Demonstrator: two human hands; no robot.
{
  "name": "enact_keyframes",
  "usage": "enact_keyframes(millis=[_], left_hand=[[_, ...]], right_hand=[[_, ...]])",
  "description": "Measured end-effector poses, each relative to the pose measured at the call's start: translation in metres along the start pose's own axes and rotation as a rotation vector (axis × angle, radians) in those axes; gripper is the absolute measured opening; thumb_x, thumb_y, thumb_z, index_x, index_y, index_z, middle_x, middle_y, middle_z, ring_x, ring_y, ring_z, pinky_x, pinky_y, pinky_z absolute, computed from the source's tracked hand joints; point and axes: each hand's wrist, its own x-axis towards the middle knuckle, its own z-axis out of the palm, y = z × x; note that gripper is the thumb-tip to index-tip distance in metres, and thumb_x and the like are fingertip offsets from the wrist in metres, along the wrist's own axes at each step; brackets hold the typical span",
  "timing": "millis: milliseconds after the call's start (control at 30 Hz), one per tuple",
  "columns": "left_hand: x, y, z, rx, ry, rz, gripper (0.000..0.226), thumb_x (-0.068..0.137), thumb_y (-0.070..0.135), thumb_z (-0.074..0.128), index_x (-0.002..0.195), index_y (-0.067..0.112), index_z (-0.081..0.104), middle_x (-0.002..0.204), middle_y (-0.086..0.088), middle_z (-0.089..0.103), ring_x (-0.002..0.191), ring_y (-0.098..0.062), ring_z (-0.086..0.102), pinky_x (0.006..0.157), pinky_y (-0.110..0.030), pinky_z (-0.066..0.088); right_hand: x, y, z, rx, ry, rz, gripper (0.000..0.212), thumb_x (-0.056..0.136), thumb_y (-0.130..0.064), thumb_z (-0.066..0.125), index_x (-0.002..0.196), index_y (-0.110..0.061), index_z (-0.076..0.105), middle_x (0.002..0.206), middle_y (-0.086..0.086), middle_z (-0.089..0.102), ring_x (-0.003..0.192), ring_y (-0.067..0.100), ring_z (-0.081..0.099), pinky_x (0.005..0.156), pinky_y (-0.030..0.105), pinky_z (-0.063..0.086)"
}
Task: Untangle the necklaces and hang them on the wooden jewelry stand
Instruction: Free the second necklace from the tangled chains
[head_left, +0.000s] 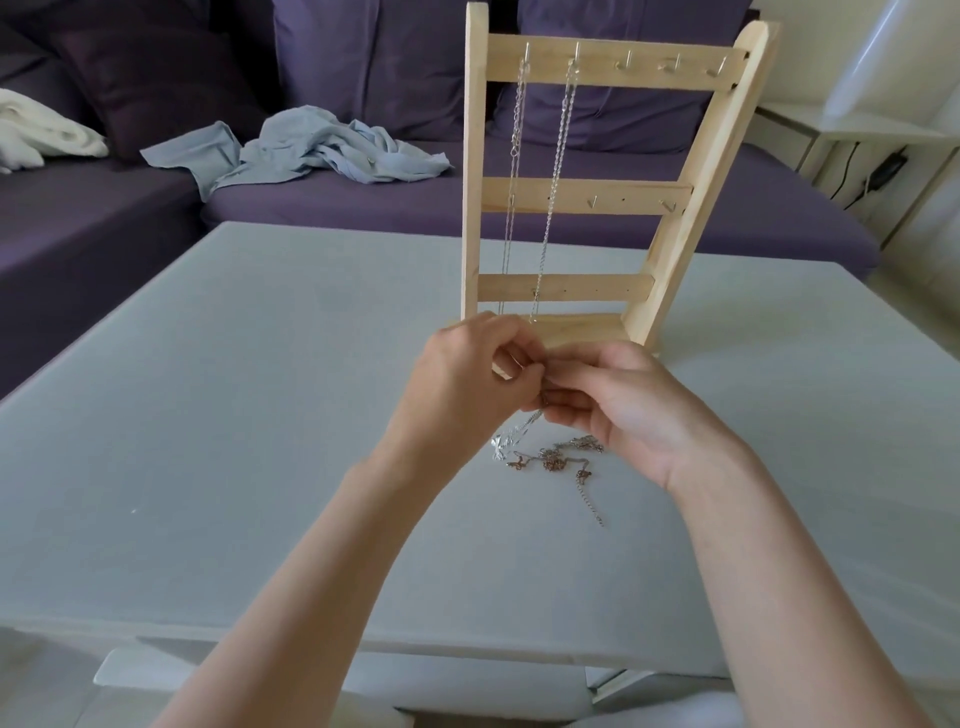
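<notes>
A wooden jewelry stand (566, 191) stands upright on the grey table (234, 395). Two silver necklaces hang from its top bar hooks: a thin chain (514, 156) on the left and a twisted chain (556, 171) beside it. Just in front of the stand's base, my left hand (462, 384) and my right hand (623, 405) meet, both pinching a silver chain (519, 428) that droops from my fingers to the table. A tangled heap of necklaces (558, 460) lies on the table under my hands, with one clasp end trailing toward me.
A purple sofa (363, 197) runs behind the table, with a crumpled light-blue cloth (311, 150) and a white towel (36, 135) on it. A white side table (857, 130) with a cable stands at the right.
</notes>
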Motion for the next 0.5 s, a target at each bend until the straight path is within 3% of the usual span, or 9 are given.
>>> enact_keyframes(millis=[167, 367, 500], left_hand=[[-0.0014, -0.0014, -0.0001, 0.027, -0.037, 0.047, 0.012, 0.074, 0.003, 0.069, 0.081, 0.012, 0.066, 0.071, 0.014, 0.062, 0.072, -0.001, 0.061, 0.070, -0.014, 0.050], [-0.0028, -0.0012, 0.0055, 0.129, 0.047, 0.035, 0.008, 0.075, 0.005, 0.067, 0.081, 0.011, 0.066, 0.078, 0.004, 0.063, 0.076, -0.014, 0.062, 0.075, -0.037, 0.051], [-0.0006, 0.0010, 0.0047, 0.138, 0.111, -0.012, 0.007, 0.077, 0.007, 0.067, 0.083, 0.010, 0.069, 0.080, 0.000, 0.066, 0.074, -0.015, 0.062, 0.075, -0.035, 0.050]], right_hand=[[0.0010, 0.0025, -0.0014, 0.016, 0.128, 0.029, 0.009, 0.089, 0.002, 0.054, 0.087, 0.000, 0.063, 0.073, 0.010, 0.067, 0.058, 0.012, 0.067, 0.052, 0.016, 0.049], [0.0017, 0.0038, 0.0040, -0.061, 0.206, -0.024, 0.005, 0.088, 0.000, 0.057, 0.085, -0.002, 0.061, 0.072, 0.009, 0.067, 0.058, 0.011, 0.066, 0.060, 0.020, 0.053], [0.0032, 0.0032, 0.0082, -0.119, 0.248, -0.097, 0.006, 0.088, 0.001, 0.056, 0.088, -0.001, 0.061, 0.070, 0.008, 0.067, 0.059, 0.013, 0.066, 0.063, 0.023, 0.056]])
